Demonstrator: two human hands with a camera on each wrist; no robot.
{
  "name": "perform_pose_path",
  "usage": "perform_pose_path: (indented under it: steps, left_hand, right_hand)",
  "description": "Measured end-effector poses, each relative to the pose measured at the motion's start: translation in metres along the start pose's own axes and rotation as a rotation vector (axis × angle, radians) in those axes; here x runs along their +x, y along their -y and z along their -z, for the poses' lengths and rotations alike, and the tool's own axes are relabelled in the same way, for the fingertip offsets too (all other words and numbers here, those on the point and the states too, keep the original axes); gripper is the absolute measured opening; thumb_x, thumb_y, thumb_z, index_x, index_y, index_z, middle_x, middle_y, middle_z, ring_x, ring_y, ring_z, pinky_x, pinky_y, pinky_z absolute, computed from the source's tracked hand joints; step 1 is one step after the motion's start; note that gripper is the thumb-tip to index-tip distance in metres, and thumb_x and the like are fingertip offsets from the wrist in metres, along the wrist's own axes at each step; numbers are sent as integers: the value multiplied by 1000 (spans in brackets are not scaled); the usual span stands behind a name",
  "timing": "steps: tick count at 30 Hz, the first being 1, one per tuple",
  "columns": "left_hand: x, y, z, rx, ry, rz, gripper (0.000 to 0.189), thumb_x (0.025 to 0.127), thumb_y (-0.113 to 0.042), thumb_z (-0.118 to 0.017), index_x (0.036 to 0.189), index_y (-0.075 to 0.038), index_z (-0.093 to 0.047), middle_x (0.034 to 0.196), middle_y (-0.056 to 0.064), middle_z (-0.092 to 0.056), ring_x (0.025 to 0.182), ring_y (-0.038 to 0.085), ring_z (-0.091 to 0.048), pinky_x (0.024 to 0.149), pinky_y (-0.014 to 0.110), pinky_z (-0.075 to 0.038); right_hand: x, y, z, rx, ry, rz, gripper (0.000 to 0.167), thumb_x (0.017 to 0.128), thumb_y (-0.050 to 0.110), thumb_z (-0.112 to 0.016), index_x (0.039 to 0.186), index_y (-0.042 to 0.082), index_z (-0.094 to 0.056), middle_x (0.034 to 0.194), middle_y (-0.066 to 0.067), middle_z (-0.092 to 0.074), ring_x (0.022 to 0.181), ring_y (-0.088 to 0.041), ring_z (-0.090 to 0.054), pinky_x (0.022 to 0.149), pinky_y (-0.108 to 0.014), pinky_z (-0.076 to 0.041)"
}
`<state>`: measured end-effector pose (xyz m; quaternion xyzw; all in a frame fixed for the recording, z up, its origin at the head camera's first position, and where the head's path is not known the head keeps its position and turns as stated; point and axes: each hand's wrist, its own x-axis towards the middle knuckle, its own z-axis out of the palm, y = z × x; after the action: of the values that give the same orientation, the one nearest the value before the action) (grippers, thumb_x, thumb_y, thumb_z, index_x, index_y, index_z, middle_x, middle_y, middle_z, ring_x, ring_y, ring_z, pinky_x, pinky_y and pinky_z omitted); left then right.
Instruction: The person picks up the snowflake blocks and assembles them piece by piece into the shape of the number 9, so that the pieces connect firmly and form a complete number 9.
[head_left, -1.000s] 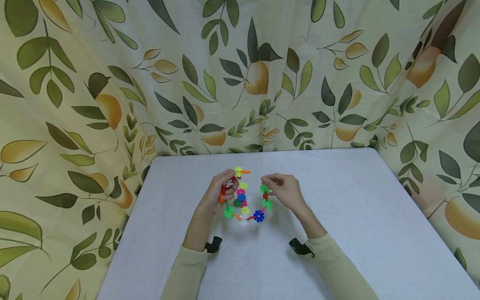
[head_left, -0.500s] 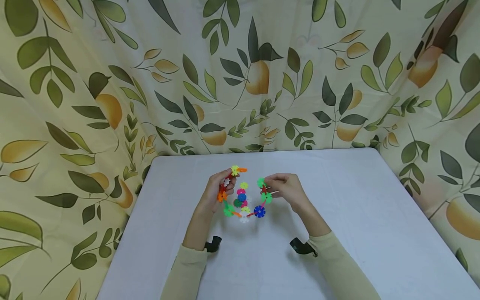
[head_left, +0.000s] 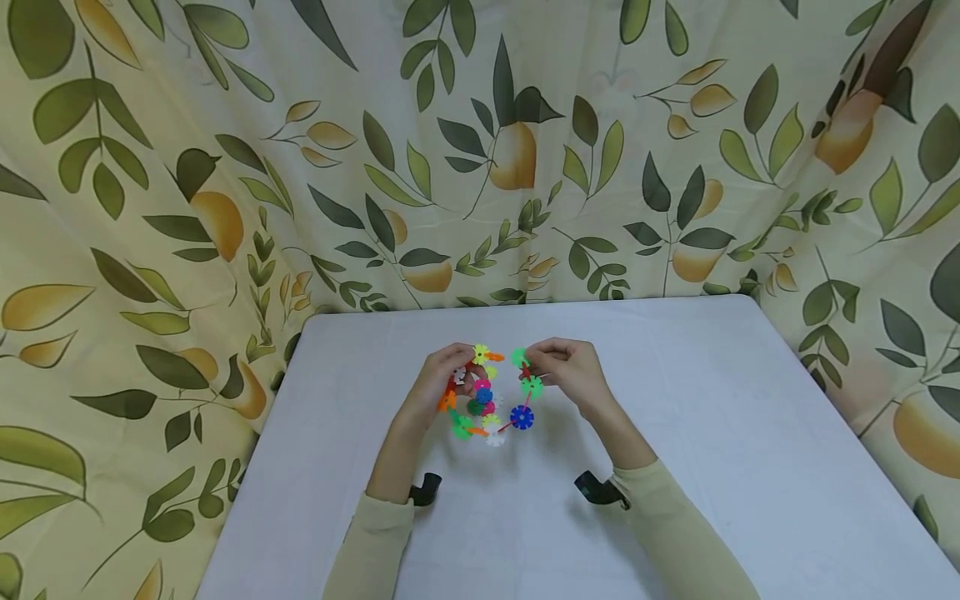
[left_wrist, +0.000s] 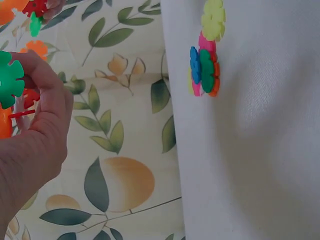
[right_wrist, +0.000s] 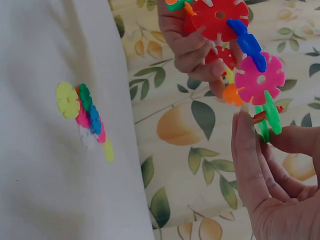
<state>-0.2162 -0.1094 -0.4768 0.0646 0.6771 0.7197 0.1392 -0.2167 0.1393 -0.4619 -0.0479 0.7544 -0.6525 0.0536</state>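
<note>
A chain of interlocking plastic snowflake discs [head_left: 522, 417] hangs in a U between both hands, raised over the table. My left hand [head_left: 435, 387] grips its left side, fingers curled round red, white and orange discs. A yellow disc [head_left: 481, 355] with an orange one [head_left: 495, 357] sticks out past the left fingertips. My right hand [head_left: 576, 371] pinches the other end, near a green disc [head_left: 520, 357]. In the right wrist view, thumb and fingers hold green discs [right_wrist: 271, 114] beside a pink disc [right_wrist: 260, 80]. A small gap separates the two chain ends.
Beneath the chain, a small cluster of loose discs [right_wrist: 95, 119] in yellow, pink, blue and green lies on the white table [head_left: 675, 400]. A leaf-patterned curtain [head_left: 480, 167] stands behind the table and along both sides. Dark wrist cameras [head_left: 597, 489] sit at both cuffs.
The right hand has lifted its green end upward and slightly left. The left hand's yellow and orange end has dipped and shifted right, so the two chain ends are closer and more level.
</note>
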Motion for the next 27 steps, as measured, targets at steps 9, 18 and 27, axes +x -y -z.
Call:
perform_pose_path:
  steps: [9,18,27]
  left_hand:
    - [0,0,0,-37,7,-34,32,109,-30,-53,117,-2,-65,92,6,-71,67,16,-55,65,21,-51]
    - [-2,-2,-4,-38,23,-52,34,110,-30,-50,118,0,-63,93,11,-69,66,16,-54,66,21,-51]
    - [-2,-1,-5,-47,59,-82,39,110,-31,-50,116,6,-61,91,12,-68,66,20,-55,63,20,-48]
  right_hand:
    - [1,1,-6,-17,-41,-7,25,100,21,-73,109,-2,-74,93,-11,-78,80,-20,-76,71,-31,-63]
    - [2,3,-9,-31,-60,1,24,100,23,-72,109,0,-75,93,-12,-78,81,-22,-77,71,-30,-63]
    - [1,5,-10,-44,-90,7,24,100,23,-73,107,0,-76,92,-11,-78,78,-20,-75,69,-28,-62]
